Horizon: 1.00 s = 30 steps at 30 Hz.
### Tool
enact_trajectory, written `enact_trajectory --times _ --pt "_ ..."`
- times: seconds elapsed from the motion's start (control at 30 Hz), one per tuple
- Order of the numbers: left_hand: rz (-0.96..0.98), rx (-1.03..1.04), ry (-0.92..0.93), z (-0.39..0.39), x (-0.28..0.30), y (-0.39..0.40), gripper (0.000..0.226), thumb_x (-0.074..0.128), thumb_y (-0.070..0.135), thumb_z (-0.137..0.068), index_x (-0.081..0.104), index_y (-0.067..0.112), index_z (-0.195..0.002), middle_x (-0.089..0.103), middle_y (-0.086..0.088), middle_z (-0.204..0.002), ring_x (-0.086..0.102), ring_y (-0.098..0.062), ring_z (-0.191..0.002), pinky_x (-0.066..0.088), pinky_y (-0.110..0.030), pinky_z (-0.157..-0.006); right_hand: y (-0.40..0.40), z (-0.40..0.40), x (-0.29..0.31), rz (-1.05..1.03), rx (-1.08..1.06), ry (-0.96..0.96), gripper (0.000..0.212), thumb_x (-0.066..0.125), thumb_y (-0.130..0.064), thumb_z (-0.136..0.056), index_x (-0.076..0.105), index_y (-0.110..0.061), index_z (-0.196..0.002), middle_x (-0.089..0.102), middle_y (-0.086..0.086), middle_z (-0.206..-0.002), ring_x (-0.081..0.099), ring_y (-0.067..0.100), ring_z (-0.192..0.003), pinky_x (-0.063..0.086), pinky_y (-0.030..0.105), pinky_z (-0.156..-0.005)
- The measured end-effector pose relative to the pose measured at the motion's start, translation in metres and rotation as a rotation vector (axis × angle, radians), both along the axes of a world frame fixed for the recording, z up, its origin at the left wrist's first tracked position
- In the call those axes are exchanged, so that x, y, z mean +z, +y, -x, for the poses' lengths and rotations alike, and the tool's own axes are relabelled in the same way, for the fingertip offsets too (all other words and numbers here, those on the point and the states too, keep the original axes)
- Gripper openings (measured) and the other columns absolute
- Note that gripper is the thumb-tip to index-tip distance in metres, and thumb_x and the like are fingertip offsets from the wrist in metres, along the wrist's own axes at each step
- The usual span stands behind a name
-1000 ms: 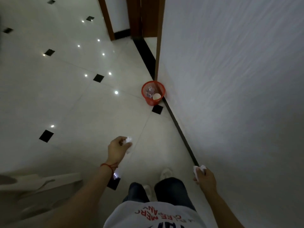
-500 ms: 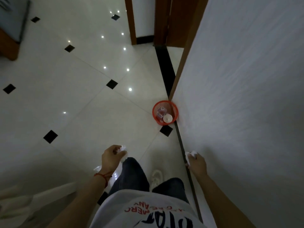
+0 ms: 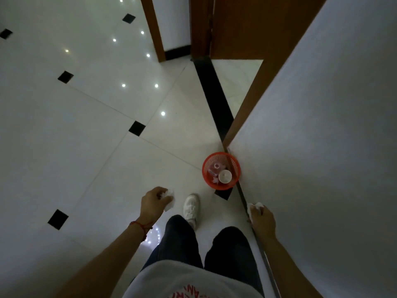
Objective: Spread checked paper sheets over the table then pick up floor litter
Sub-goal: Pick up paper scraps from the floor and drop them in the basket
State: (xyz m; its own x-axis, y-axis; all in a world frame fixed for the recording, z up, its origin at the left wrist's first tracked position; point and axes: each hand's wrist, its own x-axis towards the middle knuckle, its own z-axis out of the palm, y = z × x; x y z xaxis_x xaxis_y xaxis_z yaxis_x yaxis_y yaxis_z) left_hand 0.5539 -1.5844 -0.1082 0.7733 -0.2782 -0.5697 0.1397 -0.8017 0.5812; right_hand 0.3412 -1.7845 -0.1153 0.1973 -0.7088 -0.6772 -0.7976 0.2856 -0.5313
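A glossy white tiled floor (image 3: 86, 136) is set with small black diamond insets (image 3: 136, 128), and ceiling lights are mirrored in it as bright dots. A plain pale wall (image 3: 322, 147) is seen on the right, edged by a dark skirting strip (image 3: 242, 196). Brown wooden door frames (image 3: 153, 29) are seen ahead, with a black threshold band (image 3: 214, 97) laid between them.

A crumpled white paper scrap (image 3: 169, 197) sits low in the frame just left of centre, bunched into a loose wad and gripped in the curled fingers of the left hand (image 3: 153, 203), with its edges poking out past the fingertips. A second crumpled white paper wad (image 3: 254, 206) lies at lower right of centre, pinched at the fingertips of the right hand (image 3: 262, 218), close against the wall's base.
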Motion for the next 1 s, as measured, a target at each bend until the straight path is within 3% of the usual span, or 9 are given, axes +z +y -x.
enact_trajectory --times 0.03,0.13,0.3,0.4,0.57,0.77,0.9,1.0 --pt "0.001 -0.045 -0.004 -0.014 -0.003 -0.016 0.02 0.071 0.011 -0.076 0.067 0.002 -0.093 0.06 -0.007 -0.08 0.055 -0.021 -0.075 0.036 -0.023 -0.069 -0.001 -0.006 -0.005 -0.015 -0.025 0.008 0.027 0.048 -0.016 -0.094 0.06 0.005 -0.106 0.065 0.021 -0.097 0.06 0.019 -0.066 0.046 0.027 -0.062" --pt "0.017 -0.138 -0.018 -0.046 -0.017 -0.064 0.023 0.073 0.013 -0.075 0.067 0.002 -0.095 0.059 -0.005 -0.08 0.054 -0.019 -0.076 0.035 -0.022 -0.069 -0.006 -0.022 -0.018 -0.057 -0.118 0.012 0.026 0.049 -0.015 -0.093 0.059 0.005 -0.107 0.065 0.024 -0.099 0.063 0.029 -0.074 0.051 0.037 -0.076" --pt "0.018 -0.222 0.023 -0.067 -0.068 -0.131 0.026 0.073 0.015 -0.075 0.067 0.001 -0.096 0.066 -0.013 -0.088 0.053 -0.019 -0.077 0.033 -0.02 -0.066 -0.021 -0.05 -0.062 -0.071 -0.189 0.016 0.022 0.052 -0.013 -0.092 0.061 0.004 -0.102 0.064 0.018 -0.09 0.062 0.021 -0.065 0.05 0.025 -0.058" --pt "-0.017 -0.235 0.066 -0.065 -0.112 -0.152 0.026 0.072 0.015 -0.076 0.067 0.0 -0.096 0.068 -0.019 -0.095 0.06 -0.029 -0.086 0.035 -0.022 -0.07 -0.036 -0.068 -0.103 -0.071 -0.169 0.035 0.021 0.054 -0.013 -0.091 0.062 0.006 -0.097 0.066 0.022 -0.09 0.065 0.035 -0.078 0.053 0.038 -0.071" --pt "-0.084 -0.229 0.16 -0.046 -0.197 -0.165 0.027 0.07 0.018 -0.078 0.066 -0.001 -0.098 0.068 -0.02 -0.099 0.062 -0.029 -0.091 0.038 -0.023 -0.072 -0.06 -0.092 -0.181 -0.078 -0.124 0.042 0.022 0.056 -0.017 -0.09 0.061 0.003 -0.097 0.065 0.021 -0.098 0.063 0.033 -0.088 0.052 0.041 -0.08" --pt "-0.106 -0.265 0.214 -0.024 -0.28 -0.178 0.031 0.069 0.019 -0.079 0.064 0.0 -0.103 0.066 -0.018 -0.107 0.059 -0.026 -0.094 0.038 -0.022 -0.076 -0.075 -0.099 -0.264 -0.043 -0.067 0.038 0.01 0.059 -0.016 -0.087 0.059 -0.007 -0.085 0.06 0.006 -0.086 0.053 0.015 -0.074 0.036 0.009 -0.051" --pt "-0.106 -0.245 0.234 -0.02 -0.315 -0.188 0.033 0.068 0.02 -0.08 0.063 0.0 -0.106 0.065 -0.019 -0.11 0.059 -0.029 -0.099 0.039 -0.024 -0.079 -0.079 -0.103 -0.302 -0.046 -0.142 0.065 0.023 0.06 -0.016 -0.087 0.062 0.004 -0.099 0.066 0.019 -0.099 0.061 0.028 -0.089 0.044 0.026 -0.072" --pt "-0.1 -0.209 0.262 -0.018 -0.333 -0.196 0.034 0.068 0.02 -0.081 0.062 0.0 -0.108 0.064 -0.019 -0.112 0.059 -0.031 -0.101 0.041 -0.026 -0.082 -0.081 -0.108 -0.324 -0.067 -0.195 0.086 0.027 0.062 -0.017 -0.085 0.062 0.005 -0.101 0.066 0.023 -0.103 0.059 0.026 -0.086 0.046 0.032 -0.076"
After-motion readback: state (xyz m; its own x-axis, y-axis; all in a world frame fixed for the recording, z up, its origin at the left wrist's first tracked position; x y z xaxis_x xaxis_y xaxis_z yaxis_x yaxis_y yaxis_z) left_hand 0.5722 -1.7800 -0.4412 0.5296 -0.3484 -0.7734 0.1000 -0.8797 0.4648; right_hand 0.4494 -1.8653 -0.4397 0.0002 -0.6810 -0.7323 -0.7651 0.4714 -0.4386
